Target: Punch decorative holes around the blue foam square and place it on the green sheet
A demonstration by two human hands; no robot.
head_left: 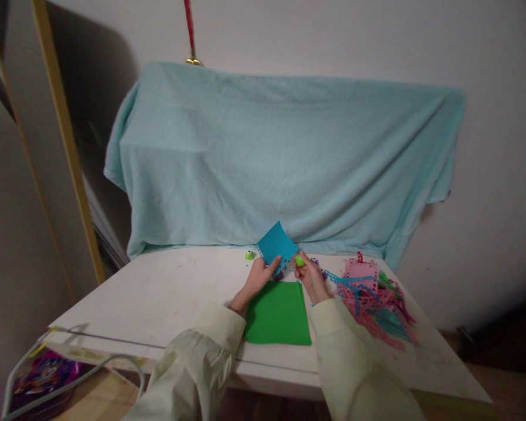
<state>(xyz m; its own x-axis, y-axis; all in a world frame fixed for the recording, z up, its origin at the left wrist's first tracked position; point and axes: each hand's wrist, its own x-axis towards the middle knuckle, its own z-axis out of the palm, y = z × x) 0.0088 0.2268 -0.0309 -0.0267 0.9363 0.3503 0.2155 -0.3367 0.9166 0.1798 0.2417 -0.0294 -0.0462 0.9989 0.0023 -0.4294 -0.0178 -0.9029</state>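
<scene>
My left hand pinches a square of blue paper, thumb on top; small holes run along its lower left edge. Close to the paper's right corner, my right hand is closed on a small green paper punch. It looks like a craft hole punch, though the fingers partly cover it. A similar green punch stands on the table left of the blue paper. Small purple pieces, perhaps punches too, lie partly hidden behind my hands. Below both hands, green paper lies flat on the table.
Punched scraps in pink, blue and green are heaped on the right of the white table. A light blue cloth hangs behind the table. A purple package lies low at the left, beside a pale curved tube or frame.
</scene>
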